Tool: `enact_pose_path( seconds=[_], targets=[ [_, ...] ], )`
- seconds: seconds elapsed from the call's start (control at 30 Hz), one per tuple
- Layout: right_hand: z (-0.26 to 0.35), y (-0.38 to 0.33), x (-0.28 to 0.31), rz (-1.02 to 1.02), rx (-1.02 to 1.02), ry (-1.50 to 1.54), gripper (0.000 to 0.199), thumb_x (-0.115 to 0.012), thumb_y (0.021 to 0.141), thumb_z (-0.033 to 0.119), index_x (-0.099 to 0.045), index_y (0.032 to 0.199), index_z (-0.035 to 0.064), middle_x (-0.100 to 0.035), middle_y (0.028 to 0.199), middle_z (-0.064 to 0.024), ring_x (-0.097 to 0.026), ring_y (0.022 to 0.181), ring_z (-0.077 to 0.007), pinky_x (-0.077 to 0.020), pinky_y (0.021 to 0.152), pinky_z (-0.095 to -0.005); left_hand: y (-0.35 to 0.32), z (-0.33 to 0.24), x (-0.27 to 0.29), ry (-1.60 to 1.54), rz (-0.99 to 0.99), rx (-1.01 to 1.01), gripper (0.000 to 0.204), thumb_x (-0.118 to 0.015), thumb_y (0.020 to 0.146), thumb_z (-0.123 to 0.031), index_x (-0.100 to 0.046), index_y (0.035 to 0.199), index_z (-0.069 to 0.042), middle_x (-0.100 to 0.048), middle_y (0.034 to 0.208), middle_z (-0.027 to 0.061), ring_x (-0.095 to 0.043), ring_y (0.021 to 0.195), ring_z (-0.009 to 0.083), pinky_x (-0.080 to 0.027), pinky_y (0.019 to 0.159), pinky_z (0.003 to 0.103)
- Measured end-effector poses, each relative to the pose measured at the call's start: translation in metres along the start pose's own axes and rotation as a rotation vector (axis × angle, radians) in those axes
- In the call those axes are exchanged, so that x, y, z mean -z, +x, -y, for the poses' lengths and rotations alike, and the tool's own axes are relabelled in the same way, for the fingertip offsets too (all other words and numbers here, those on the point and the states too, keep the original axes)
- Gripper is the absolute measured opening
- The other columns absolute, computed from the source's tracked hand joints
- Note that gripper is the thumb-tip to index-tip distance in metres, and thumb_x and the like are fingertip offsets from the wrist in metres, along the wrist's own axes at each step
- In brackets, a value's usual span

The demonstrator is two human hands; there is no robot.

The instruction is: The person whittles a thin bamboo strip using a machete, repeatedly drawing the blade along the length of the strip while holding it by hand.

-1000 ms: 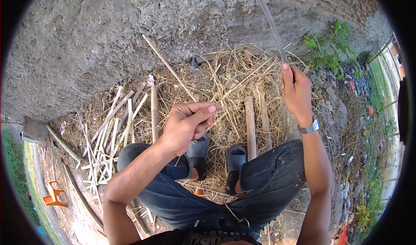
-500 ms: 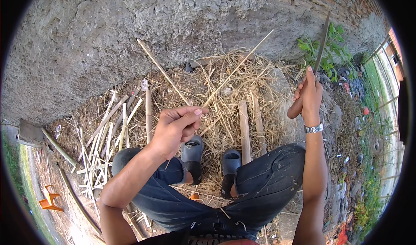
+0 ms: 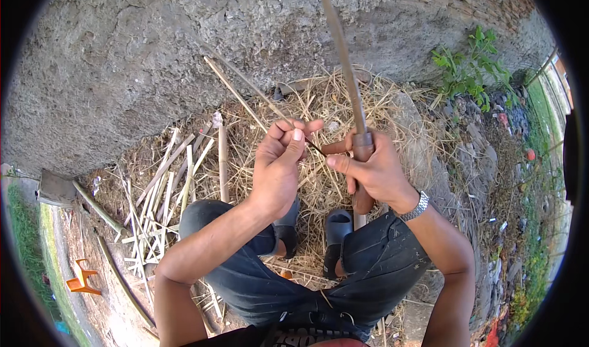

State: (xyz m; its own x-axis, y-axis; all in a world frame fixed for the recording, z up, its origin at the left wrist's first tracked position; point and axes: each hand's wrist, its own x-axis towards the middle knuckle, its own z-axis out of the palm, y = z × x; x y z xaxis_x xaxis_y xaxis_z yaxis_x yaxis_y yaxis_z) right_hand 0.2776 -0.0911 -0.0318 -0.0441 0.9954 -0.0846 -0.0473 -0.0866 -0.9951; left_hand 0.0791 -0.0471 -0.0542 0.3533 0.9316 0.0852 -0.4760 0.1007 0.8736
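Fingers: left hand point(image 3: 279, 169) fingers point(image 3: 293, 139) are pinching together on a thin bamboo strip point(image 3: 245, 95); right hand point(image 3: 374, 172) fingers point(image 3: 337, 161) are wrapping tight around the handle of a long knife point(image 3: 343, 71).
Left arm pose: the forearm is rising from the lower left, over the left knee, with the wrist bending inward and the knuckles facing the camera.
Right arm pose: the forearm is coming up from the lower right with a metal wristwatch point(image 3: 417, 207) on the wrist; the thumb is pointing toward the left hand, and the two hands are sitting just beside each other at mid-frame.
Strip: slender, pale and straight, it is running up and to the left from the pinch, toward the wall point(image 3: 153, 52); its near end is reaching the knife hand.
Knife: the narrow, dull, brownish blade is standing nearly upright, tip tilting slightly left, above a rounded wooden grip.
Ground: dry straw-like shavings point(image 3: 319, 114) are lying in a loose heap beneath the hands; split pale bamboo slats point(image 3: 159, 193) are lying scattered to the left, well apart from the hands.
Body: the person is squatting in dark jeans, with grey sandals point(image 3: 337, 224) resting on the shavings.
Edges: the rough grey plastered wall is closing the top; a green weed point(image 3: 469, 65) and rubble are bordering the right; open room is lying above the hands, between them and the wall.
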Motion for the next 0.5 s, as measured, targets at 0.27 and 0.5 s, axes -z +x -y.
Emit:
enact_pose_path(
  seconds=[0.27, 0.5],
  targets=[
    [-0.014, 0.004, -0.008, 0.011, 0.027, -0.474, 0.032, -0.085, 0.084, 0.014, -0.063, 0.095, -0.0059, -0.068, 0.072, -0.0125, -0.067, 0.058, -0.0243, -0.0521, 0.059, -0.0383, -0.002, -0.003, -0.003, 0.168, -0.042, -0.091, 0.011, -0.057, 0.111, -0.015, -0.06, 0.115, -0.006, -0.075, 0.124, 0.0154, -0.063, 0.09, 0.005, -0.052, 0.082, 0.025],
    [-0.018, 0.005, 0.018, -0.054, 0.132, -0.749, 0.032, -0.086, 0.078, 0.012, -0.058, 0.087, -0.0014, -0.059, 0.068, -0.016, -0.064, 0.064, -0.0316, -0.0489, 0.063, -0.0415, 0.015, -0.05, 0.051, 0.323, -0.197, -0.307, 0.015, -0.062, 0.109, -0.018, -0.067, 0.109, -0.004, -0.079, 0.11, 0.0139, -0.063, 0.085, 0.0064, -0.052, 0.078, 0.025]
  ],
)
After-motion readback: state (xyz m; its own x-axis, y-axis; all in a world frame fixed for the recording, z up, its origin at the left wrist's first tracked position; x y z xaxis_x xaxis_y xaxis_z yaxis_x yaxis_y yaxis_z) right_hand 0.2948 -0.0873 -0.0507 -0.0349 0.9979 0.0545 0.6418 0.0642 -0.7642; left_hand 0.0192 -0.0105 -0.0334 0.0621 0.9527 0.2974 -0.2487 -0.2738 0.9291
